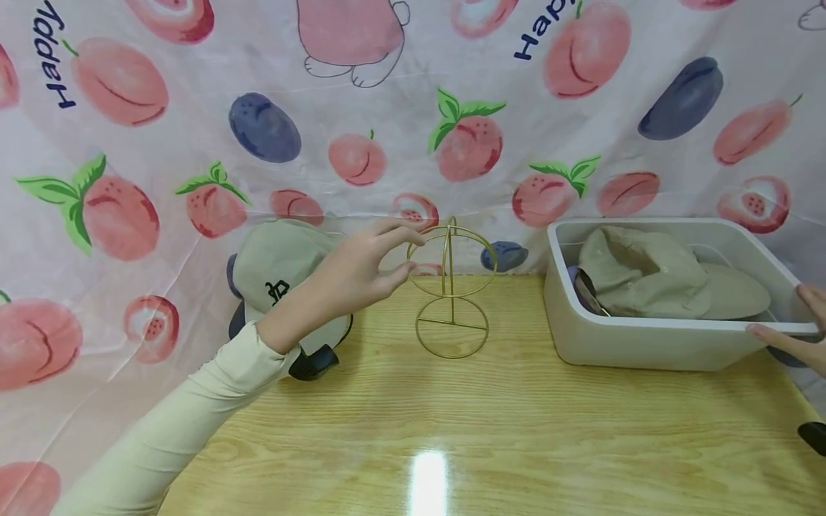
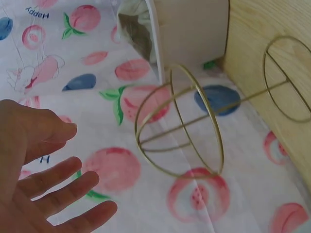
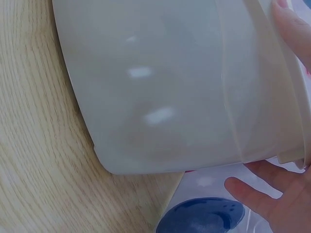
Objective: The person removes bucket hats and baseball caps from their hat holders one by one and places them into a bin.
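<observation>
A gold wire hat stand (image 1: pixel 452 294) stands upright on the wooden table, with a round base and a domed top of hoops. My left hand (image 1: pixel 368 265) is beside the top hoops, its fingers spread and holding nothing; the left wrist view shows a gap between that hand (image 2: pixel 53 179) and the stand. Behind the left forearm sits a beige cap (image 1: pixel 277 261) with a dark emblem, partly hidden. At the far right my right hand (image 1: pixel 806 337) grips the end of a white storage bin (image 1: pixel 645 347), thumb at the front rim. A khaki cap (image 1: pixel 671 279) lies inside it.
A fruit-print cloth (image 1: pixel 387 172) hangs behind the table (image 1: pixel 452 423) and continues down its left side. Inside the bin, a dark curved item (image 1: pixel 587 290) shows at the left of the khaki cap. The bin stands near the table's right edge.
</observation>
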A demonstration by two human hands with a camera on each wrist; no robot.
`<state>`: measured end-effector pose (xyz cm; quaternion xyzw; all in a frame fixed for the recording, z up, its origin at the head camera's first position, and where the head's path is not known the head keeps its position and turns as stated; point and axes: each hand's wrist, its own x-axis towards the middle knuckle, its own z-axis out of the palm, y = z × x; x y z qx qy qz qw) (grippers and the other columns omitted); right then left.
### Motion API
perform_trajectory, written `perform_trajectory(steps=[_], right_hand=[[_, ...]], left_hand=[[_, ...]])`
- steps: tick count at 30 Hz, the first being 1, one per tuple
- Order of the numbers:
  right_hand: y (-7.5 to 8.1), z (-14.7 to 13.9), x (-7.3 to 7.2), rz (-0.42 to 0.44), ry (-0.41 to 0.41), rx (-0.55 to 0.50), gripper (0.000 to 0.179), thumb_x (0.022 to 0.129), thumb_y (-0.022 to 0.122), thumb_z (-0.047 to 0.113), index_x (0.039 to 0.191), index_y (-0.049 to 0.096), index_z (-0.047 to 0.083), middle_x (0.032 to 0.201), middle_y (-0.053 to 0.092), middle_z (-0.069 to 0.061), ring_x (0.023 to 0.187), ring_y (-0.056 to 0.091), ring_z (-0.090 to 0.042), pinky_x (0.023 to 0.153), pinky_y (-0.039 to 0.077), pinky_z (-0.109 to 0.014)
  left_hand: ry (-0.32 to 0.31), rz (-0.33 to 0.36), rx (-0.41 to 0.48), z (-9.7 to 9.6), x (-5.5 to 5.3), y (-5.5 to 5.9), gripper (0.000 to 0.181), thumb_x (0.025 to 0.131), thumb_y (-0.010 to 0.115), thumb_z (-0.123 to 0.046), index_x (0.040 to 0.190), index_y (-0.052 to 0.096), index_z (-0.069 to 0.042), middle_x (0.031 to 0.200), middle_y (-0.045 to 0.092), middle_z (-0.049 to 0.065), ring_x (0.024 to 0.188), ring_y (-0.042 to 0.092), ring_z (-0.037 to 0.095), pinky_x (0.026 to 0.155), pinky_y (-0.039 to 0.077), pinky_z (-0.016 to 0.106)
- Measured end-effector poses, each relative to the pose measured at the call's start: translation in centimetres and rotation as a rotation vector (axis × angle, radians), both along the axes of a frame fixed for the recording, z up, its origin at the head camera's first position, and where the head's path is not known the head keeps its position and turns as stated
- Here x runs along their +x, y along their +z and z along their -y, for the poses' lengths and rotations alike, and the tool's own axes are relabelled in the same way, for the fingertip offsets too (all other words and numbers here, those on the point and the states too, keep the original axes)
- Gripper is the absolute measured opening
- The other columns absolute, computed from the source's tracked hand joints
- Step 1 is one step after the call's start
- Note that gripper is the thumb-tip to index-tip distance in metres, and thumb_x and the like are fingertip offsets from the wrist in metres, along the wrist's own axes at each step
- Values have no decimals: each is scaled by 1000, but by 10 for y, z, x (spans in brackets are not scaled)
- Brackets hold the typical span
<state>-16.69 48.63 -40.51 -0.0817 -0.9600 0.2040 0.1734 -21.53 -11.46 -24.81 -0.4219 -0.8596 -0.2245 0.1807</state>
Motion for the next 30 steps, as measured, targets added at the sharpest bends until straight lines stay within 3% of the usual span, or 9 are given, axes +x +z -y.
perform_trajectory(steps=[4, 9, 12, 20, 25, 30], right_hand=[[5, 6, 1, 91, -61, 17, 100, 85, 60, 53, 147, 5, -3, 150, 3, -30, 139, 4, -44, 111, 8, -54], [3, 3, 2, 63, -58, 60, 105, 82, 58, 62, 148, 8, -2, 150, 6, -30, 139, 6, -44, 111, 9, -53], [2, 1, 2, 47, -50, 67, 106, 81, 59, 63, 148, 9, -3, 150, 8, -31, 139, 8, -44, 111, 10, -53], [7, 7, 1, 94, -46, 8, 100, 85, 62, 49, 147, 4, -3, 150, 3, -32, 138, 4, -46, 110, 8, -55], [6, 7, 1, 57, -38, 21, 100, 84, 64, 48, 146, 8, -6, 149, 8, -32, 138, 7, -45, 110, 9, -54], [5, 7, 1, 52, -47, 27, 99, 84, 65, 47, 147, 8, -4, 150, 8, -30, 140, 6, -43, 111, 8, -53]], left_hand=[[10, 22, 4, 12, -2, 2, 26, 85, 66, -7, 111, 64, -9, 118, 60, 6, 89, 55, 18, 73, 44, 33], [37, -6, 6, 27, -6, 4, 26, 83, 67, -4, 109, 63, -6, 112, 60, 7, 70, 53, 16, 64, 44, 31], [66, 14, -14, 37, -9, 4, 27, 84, 65, -4, 111, 62, -6, 113, 59, 7, 67, 51, 15, 60, 43, 30], [117, 40, -19, 66, -22, 2, 27, 85, 65, -4, 111, 63, -4, 112, 60, 10, 99, 56, 26, 76, 48, 41], [208, 65, -73, 85, -27, 4, 33, 83, 69, -8, 116, 61, -7, 118, 57, 11, 107, 55, 29, 88, 45, 46], [255, 73, -99, 103, -32, 7, 38, 83, 70, -9, 119, 60, -6, 118, 55, 15, 109, 52, 33, 91, 42, 50]])
